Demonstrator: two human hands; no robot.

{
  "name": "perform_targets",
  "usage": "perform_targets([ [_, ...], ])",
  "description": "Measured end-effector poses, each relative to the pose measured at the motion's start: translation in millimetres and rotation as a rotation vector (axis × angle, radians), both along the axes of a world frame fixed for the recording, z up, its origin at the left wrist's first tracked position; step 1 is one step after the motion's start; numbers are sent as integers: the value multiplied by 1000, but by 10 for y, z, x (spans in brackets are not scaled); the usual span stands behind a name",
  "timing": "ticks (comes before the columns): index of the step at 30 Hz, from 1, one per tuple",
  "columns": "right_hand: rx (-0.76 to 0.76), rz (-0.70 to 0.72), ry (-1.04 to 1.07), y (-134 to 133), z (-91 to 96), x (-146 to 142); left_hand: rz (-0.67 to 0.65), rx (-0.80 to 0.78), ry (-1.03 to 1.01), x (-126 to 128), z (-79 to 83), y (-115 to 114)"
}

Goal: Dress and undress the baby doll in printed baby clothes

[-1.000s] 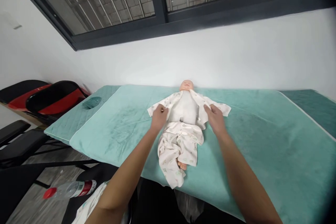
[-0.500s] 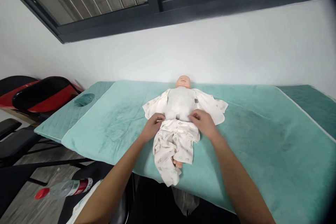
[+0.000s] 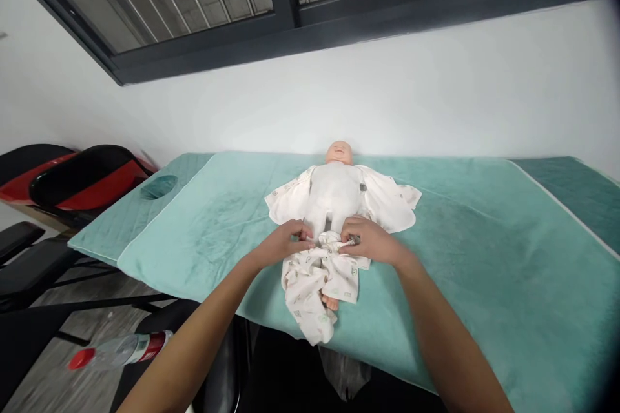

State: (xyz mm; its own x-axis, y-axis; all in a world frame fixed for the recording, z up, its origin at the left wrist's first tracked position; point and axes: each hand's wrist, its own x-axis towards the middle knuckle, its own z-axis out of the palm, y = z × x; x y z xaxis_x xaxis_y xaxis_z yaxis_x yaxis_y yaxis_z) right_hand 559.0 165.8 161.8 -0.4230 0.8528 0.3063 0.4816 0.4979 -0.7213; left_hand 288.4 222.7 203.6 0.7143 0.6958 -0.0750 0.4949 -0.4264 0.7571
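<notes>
White printed cloth trousers (image 3: 341, 281) are lowered but not off the white-bodied doll (image 3: 334, 187), its matching jacket (image 3: 390, 203) open, left hand (image 3: 285, 243) and right hand (image 3: 371, 239) pinching the waistband (image 3: 331, 239), fingers nearly closed.

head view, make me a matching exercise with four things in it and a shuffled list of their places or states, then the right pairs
Things
1. doll
2. jacket
3. trousers
4. bottle

Places or states
A. lying on its side, with a red cap
B. waist gripped by the left hand and right hand
C. spread open to both sides
D. face up on the green cover

Pairs: 1-D, 2-C, 3-B, 4-A
</notes>
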Motion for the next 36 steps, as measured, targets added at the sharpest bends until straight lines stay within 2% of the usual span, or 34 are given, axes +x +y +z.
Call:
perform_targets([
  [3,116,-98,25,-7,-36,-47,-137,91,70,107,103,-62],
  [5,186,-184,6,-10,-68,-62,-120,114,77,147,136,-58],
  [9,307,-350,-49,15,-157,-85,75,70,67,188,70,103],
  [10,329,-404,-50,31,-183,-94,148,110,66,206,26,169],
  [14,361,-640,-88,130,-269,-134,514,434,-34,370,-224,462],
  [16,336,-700,-109,185,-300,-132,568,476,-122,477,-347,580],
  [19,338,-692,-70,246,-342,-94,522,444,-191,576,-468,675],
  [23,381,-607,-68,297,-361,-40,383,329,-191,544,-477,705],
  [26,278,-609,-188,391,-302,6,361,314,-109,530,-407,776],
  [30,77,-720,-337,716,-150,85,409,393,-67,663,-315,1012],
  [33,23,-826,-226,1015,-90,101,453,386,-96,793,-321,1219],
  [36,5,-880,67,1172,-130,81,464,353,-157,830,-436,1357],
])
